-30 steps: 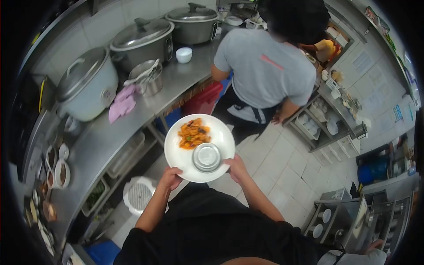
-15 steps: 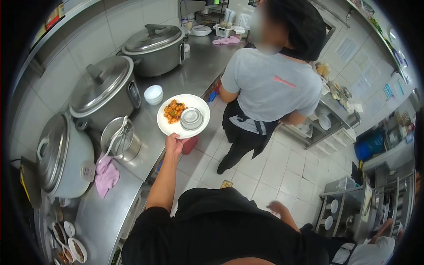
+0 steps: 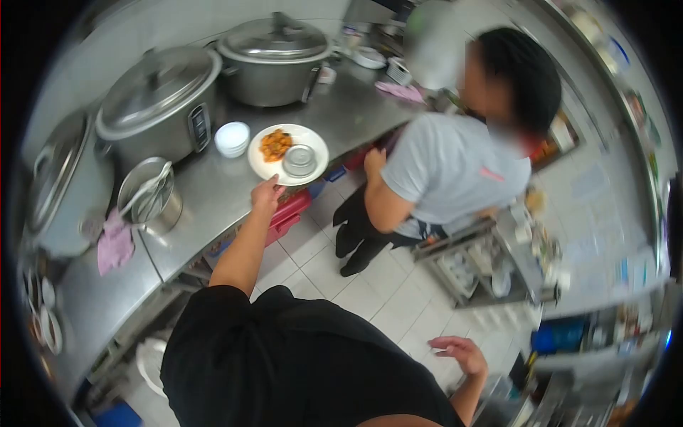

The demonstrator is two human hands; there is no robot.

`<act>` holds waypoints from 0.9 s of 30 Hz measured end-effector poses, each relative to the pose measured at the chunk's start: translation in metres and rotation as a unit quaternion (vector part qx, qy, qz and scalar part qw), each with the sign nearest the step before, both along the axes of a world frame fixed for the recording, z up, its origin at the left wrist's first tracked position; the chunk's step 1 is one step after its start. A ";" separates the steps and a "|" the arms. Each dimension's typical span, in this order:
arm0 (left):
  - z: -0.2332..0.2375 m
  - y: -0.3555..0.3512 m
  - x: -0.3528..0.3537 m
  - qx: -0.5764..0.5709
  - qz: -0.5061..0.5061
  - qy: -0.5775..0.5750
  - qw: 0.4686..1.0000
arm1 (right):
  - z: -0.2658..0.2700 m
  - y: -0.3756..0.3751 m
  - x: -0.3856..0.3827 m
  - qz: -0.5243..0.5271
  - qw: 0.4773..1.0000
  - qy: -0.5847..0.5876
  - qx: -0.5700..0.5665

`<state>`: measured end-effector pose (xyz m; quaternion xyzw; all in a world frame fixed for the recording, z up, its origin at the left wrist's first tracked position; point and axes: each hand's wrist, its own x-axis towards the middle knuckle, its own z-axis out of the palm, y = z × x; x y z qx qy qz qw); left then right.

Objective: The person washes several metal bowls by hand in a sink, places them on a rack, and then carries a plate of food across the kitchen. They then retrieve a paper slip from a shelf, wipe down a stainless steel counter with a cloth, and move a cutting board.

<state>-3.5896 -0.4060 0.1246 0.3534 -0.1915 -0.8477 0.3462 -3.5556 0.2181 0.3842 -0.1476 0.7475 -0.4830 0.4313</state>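
Note:
My left hand (image 3: 266,192) grips the near rim of a round white plate (image 3: 318,146), thumb on top. On the plate lies a pile of orange-brown sauced food (image 3: 275,146), with an upturned small metal bowl (image 3: 299,161) beside it. The plate is held over the front edge of the steel counter (image 3: 199,188), close to stacked white bowls (image 3: 232,139). Low on the right, my right hand (image 3: 462,354) hangs over the tiled floor, fingers spread and holding nothing.
Large lidded rice cookers (image 3: 160,103) line the wall. A metal pot (image 3: 153,196) with utensils and a pink cloth (image 3: 116,245) stand nearer. A co-worker in a grey shirt (image 3: 455,174) is just ahead, beside a steel shelf unit (image 3: 477,270). A red container (image 3: 290,210) sits under the counter.
The view has swung, and the plate appears slightly higher and further left. My right hand has come more into view with fingers spread. The co-worker's head has turned and an arm now shows by the counter.

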 end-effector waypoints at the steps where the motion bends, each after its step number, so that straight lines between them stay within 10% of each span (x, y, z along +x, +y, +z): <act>1: 0.000 0.005 0.005 -0.012 0.021 0.000 1.000 | 0.013 -0.024 -0.013 0.061 0.997 -0.021 -0.050; 7: -0.021 0.055 0.101 -0.073 0.082 0.149 0.983 | -0.062 -0.186 -0.091 0.363 0.808 -0.186 -0.424; 12: 0.006 0.145 0.274 -0.049 0.094 0.130 0.986 | -0.119 -0.345 -0.035 0.436 0.751 -0.421 -0.262; 14: 0.013 0.196 0.330 -0.050 0.097 0.198 0.974 | -0.127 -0.390 -0.006 0.406 0.816 -0.405 -0.077; 19: 0.064 0.344 0.450 -0.166 0.156 0.289 0.930 | -0.190 -0.455 0.126 0.669 0.502 -0.548 0.002; 20: 0.023 0.366 0.464 -0.164 0.180 0.279 0.929 | -0.217 -0.456 0.171 0.677 0.592 -0.429 0.089; 21: -0.047 0.384 0.486 -0.104 0.199 -0.163 0.961 | -0.236 -0.444 0.219 0.665 0.669 -0.289 0.163; 22: -0.088 0.401 0.501 -0.018 0.175 -0.571 0.802 | -0.293 -0.446 0.239 0.806 0.565 -0.120 0.130; 23: -0.093 0.420 0.523 -0.017 0.191 -0.573 0.797 | -0.343 -0.459 0.269 0.899 0.426 0.063 0.081; 27: -0.057 0.493 0.615 0.088 0.243 -0.506 0.823 | -0.318 -0.421 0.426 0.883 0.380 -0.088 0.259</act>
